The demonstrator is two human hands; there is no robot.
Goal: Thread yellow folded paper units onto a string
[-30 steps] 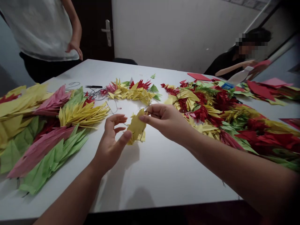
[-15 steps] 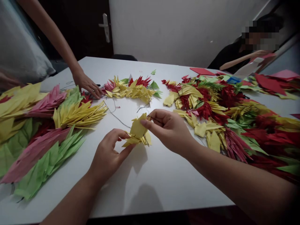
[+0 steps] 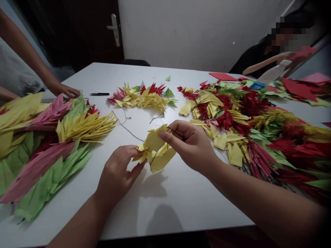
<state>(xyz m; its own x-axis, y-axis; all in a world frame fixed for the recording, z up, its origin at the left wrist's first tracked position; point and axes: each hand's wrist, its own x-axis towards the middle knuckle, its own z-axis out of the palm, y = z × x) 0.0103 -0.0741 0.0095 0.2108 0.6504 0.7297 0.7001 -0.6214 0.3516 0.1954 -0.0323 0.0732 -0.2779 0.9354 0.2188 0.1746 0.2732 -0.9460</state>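
Pinching the yellow paper cluster [image 3: 156,151] between both hands, our left hand [image 3: 117,172] grips its lower-left end and our right hand [image 3: 190,144] its upper tip; it slants up-right above the surface [image 3: 165,199].

Matt yellow folded paper pieces [image 3: 157,151] (creased, strung on thin thread) over a smooth white table [image 3: 165,206].

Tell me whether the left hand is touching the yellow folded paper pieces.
Touching. The head view shows the left hand pinching the lower end of the yellow folded paper pieces between thumb and fingers, with no gap; the right hand grips the upper end.
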